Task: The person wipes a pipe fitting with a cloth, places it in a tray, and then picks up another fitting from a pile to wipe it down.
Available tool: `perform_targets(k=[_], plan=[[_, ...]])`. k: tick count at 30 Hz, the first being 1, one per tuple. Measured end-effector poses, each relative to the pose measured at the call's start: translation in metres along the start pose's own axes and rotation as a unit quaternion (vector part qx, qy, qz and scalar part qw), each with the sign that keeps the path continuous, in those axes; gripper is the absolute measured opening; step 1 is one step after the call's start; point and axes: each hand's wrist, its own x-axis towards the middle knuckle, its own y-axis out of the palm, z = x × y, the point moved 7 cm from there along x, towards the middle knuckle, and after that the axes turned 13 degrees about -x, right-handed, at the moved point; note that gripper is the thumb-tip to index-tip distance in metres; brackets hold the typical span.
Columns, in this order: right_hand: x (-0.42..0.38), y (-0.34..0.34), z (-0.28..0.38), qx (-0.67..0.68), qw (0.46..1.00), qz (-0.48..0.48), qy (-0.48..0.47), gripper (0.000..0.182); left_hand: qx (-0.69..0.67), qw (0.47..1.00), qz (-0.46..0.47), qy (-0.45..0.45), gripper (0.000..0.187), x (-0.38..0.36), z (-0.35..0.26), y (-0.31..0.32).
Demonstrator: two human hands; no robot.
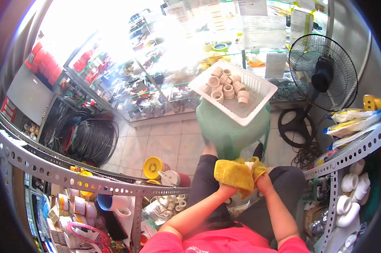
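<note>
A yellow cloth (pixel 234 175) is bunched between my two hands, above my lap. My left hand (pixel 227 191) is closed on its left part, with most of the fingers hidden under the fabric. My right hand (pixel 264 184) grips the right part, its fingers partly covered too. A small pale piece (pixel 250 165) shows among the folds; its kind I cannot make out. Beyond my knees, a white plastic tray (pixel 256 110) rests on a green stool (pixel 234 134). Several beige threaded pipe fittings (pixel 228 91) lie in the tray.
A black standing fan (pixel 322 80) is at the right. Metal shelves with white pipe fittings (pixel 350 215) and tape rolls (pixel 79 205) flank me. Yellow-lidded buckets (pixel 153 168) and a coil of black cable (pixel 91 141) are on the left. Glass display shelves (pixel 180 98) stand ahead.
</note>
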Motion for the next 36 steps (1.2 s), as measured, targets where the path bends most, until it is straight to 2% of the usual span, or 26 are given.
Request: perform_targets(k=[2,3,5,6,8,9,10,11,12,13,15,17,18,21,23,25,26,27,28,29,30,31,32,33,35,36], plan=[[-0.005,0.015,0.006,0.177,0.981,0.046,0.062,0.039,-0.062,0.997,0.027,-0.041,0.033,0.002,0.001,0.005],[-0.007,0.004,0.009,0.064,0.997,0.025,0.031,0.038,-0.08,0.995,0.035,-0.054,0.034,0.001,0.001,0.008],[-0.01,-0.001,0.018,-0.157,0.987,-0.014,-0.035,0.036,-0.054,0.997,0.027,-0.045,0.029,-0.001,-0.007,0.003],[-0.009,0.003,0.03,-0.171,0.982,-0.021,-0.081,0.036,0.087,0.992,0.074,-0.048,0.03,0.006,-0.014,0.003],[-0.015,0.012,0.054,-0.199,0.966,-0.036,-0.163,0.037,0.356,0.919,0.162,-0.058,0.032,0.018,-0.024,0.005],[-0.014,0.015,0.055,-0.231,0.955,-0.025,-0.182,0.039,0.125,0.977,0.083,-0.153,0.033,0.018,-0.016,-0.003],[-0.014,0.019,0.055,-0.261,0.944,-0.014,-0.201,0.04,-0.114,0.965,-0.002,-0.236,0.035,0.014,-0.004,-0.007],[-0.014,0.022,0.056,-0.292,0.931,-0.004,-0.22,0.042,-0.345,0.884,-0.087,-0.302,0.038,0.009,0.006,-0.005],[-0.015,0.022,0.06,-0.29,0.929,-0.013,-0.231,0.04,-0.449,0.814,-0.067,-0.363,0.043,0.013,0.008,0.003],[-0.017,0.023,0.066,-0.287,0.927,-0.022,-0.242,0.038,-0.434,0.825,-0.071,-0.355,0.042,0.019,-0.001,-0.001],[-0.014,0.017,0.062,-0.24,0.944,-0.04,-0.223,0.035,-0.403,0.847,-0.078,-0.338,0.04,0.024,-0.021,-0.007],[-0.005,0.004,0.037,-0.149,0.974,-0.059,-0.162,0.033,-0.237,0.959,-0.062,-0.14,0.035,0.017,-0.021,-0.011],[-0.003,0.0,0.022,-0.137,0.982,-0.056,-0.117,0.033,-0.147,0.987,-0.052,-0.035,0.033,0.009,-0.023,-0.009],[0.0,-0.006,-0.006,-0.053,0.998,-0.036,-0.011,0.032,-0.127,0.987,0.011,-0.096,0.026,0.0,0.002,0.003],[-0.001,-0.001,-0.009,0.069,0.997,-0.006,0.02,0.034,-0.066,0.997,0.016,-0.045,0.022,0.0,-0.012,0.001],[-0.005,-0.001,0.011,-0.138,0.99,-0.026,-0.034,0.032,-0.063,0.997,0.019,-0.029,0.022,0.005,-0.018,0.0],[-0.006,-0.001,0.023,-0.24,0.968,-0.037,-0.062,0.031,0.104,0.993,0.062,-0.011,0.024,0.01,-0.019,0.003],[-0.007,0.006,0.039,-0.263,0.959,-0.032,-0.105,0.03,0.267,0.958,0.102,0.005,0.026,0.019,-0.03,0.001],[-0.007,0.017,0.058,-0.285,0.947,-0.025,-0.148,0.029,0.422,0.896,0.139,0.019,0.028,0.022,-0.036,0.002],[-0.01,0.027,0.077,-0.307,0.932,-0.016,-0.191,0.029,0.18,0.976,0.074,-0.093,0.031,0.025,-0.034,-0.008],[-0.014,0.034,0.088,-0.277,0.943,0.018,-0.184,0.031,-0.078,0.977,0.002,-0.197,0.033,0.023,-0.027,-0.013],[-0.014,0.032,0.084,-0.287,0.935,0.0,-0.206,0.032,-0.328,0.899,-0.069,-0.282,0.035,0.019,-0.018,-0.012],[-0.014,0.03,0.071,-0.296,0.927,-0.02,-0.229,0.033,-0.469,0.803,-0.068,-0.361,0.044,0.016,-0.008,-0.003],[-0.015,0.028,0.069,-0.303,0.919,-0.041,-0.249,0.034,-0.464,0.813,-0.084,-0.34,0.043,0.018,-0.008,-0.006],[-0.013,0.017,0.056,-0.251,0.942,-0.054,-0.216,0.033,-0.454,0.831,-0.115,-0.301,0.042,0.019,-0.008,-0.009],[-0.014,0.012,0.049,-0.225,0.952,-0.06,-0.197,0.033,-0.357,0.908,-0.095,-0.196,0.04,0.022,-0.02,-0.014]])
